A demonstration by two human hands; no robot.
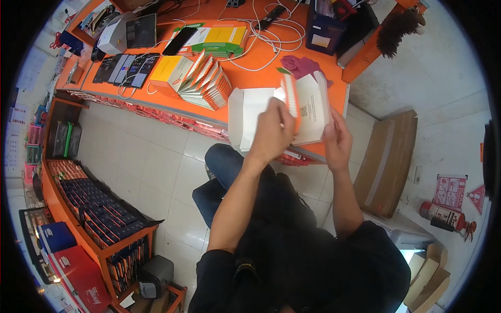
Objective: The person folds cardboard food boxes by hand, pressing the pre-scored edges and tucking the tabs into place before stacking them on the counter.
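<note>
While the left hand (272, 130) grips a blurred orange-and-white packet (290, 104) above an open white box (251, 112) at the edge of an orange counter (250, 75), the right hand (338, 140) clasps the box's right side, with fanned packets (209, 86) standing to the left and a purple cloth (302, 67) just behind.

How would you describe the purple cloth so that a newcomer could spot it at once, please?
Follow the long orange desk to its right-hand end, where the open white box is. Just beyond the box lies the cloth, a crumpled heap. Its loose purple folds set it apart from the box's stiff white panels and the dark blue bin behind.
</note>
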